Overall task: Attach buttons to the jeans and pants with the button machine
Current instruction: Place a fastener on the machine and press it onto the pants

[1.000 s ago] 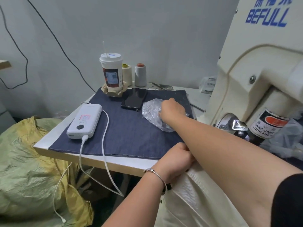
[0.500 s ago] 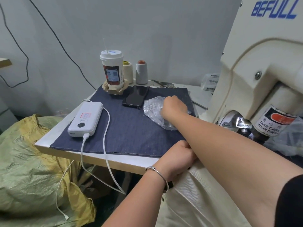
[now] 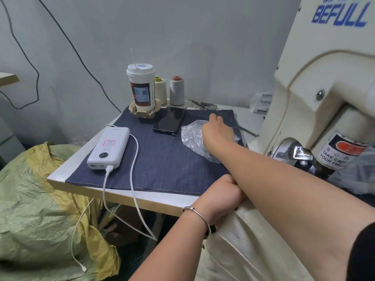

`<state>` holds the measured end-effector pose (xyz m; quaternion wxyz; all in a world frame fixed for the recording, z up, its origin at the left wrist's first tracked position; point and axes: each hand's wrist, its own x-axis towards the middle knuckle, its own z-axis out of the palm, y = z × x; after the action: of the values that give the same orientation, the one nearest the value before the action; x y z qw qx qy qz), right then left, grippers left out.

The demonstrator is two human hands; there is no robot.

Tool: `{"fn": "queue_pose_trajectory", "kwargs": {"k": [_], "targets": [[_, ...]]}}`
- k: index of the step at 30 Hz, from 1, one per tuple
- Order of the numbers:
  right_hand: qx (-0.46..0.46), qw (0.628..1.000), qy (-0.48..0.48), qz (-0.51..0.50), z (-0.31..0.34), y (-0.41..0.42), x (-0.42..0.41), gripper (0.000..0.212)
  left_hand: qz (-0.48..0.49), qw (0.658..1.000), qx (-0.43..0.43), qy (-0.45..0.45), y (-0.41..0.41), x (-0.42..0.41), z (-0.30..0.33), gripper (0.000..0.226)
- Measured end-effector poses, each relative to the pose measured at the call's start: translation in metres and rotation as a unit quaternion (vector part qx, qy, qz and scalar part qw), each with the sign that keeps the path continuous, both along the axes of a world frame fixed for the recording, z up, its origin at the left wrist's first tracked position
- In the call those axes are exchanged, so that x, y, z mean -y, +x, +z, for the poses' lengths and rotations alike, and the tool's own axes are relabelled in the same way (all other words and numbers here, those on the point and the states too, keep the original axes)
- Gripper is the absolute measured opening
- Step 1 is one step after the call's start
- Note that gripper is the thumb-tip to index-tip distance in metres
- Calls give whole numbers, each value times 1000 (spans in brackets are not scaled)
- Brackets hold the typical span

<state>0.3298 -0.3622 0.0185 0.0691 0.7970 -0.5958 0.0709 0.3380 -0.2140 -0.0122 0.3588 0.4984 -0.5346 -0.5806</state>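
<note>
Denim-covered table [image 3: 142,159] — grey wall [image 3: 203,47]

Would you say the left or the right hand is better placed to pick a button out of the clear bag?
The right hand: it already rests on the clear bag, while the left hand grips the cream pants.

A white table [image 3: 142,196] carries a denim cloth [image 3: 162,163], two thread cones [image 3: 176,91] and a paper packet [image 3: 262,102]

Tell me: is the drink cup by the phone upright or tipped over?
Upright. The cup stands straight in its brown paper holder, lid on top and straw pointing up, beside the phone.
</note>
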Motion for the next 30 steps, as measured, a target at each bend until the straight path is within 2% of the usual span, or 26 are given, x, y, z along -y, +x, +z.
{"fn": "queue_pose_trajectory", "kwargs": {"k": [2,5,9,12,15,19,21,25,27,30], "targets": [[15,999,-30,13,6,1,-4,41,-3,1000,-4,2,-1,0,1,41],[-30,993,-104,41,16,2,-15,34,-5,1000,-9,10,0,-1,2,45],[-35,994,-102,35,33,-1,-39,32,-7,1000,-21,1,1,-6,6,52],[1,992,-100,70,46,-13,-68,29,-5,1000,-10,-15,-1,-10,10,37],[46,988,-90,119,54,-37,-106,19,3,999,4,-37,-1,-11,11,2],[76,981,-58,166,48,-92,-165,15,42,997,45,-37,-5,-14,11,19],[108,975,-58,183,42,-128,-195,9,8,997,66,-25,-8,-14,13,12],[138,979,-52,140,23,-213,-217,11,4,999,32,42,-8,-14,18,22],[128,987,-36,84,12,-254,-207,9,0,998,38,53,-10,-15,18,29],[163,986,-30,-17,-5,-306,-176,12,-1,997,52,56,-12,-17,20,38]]}}
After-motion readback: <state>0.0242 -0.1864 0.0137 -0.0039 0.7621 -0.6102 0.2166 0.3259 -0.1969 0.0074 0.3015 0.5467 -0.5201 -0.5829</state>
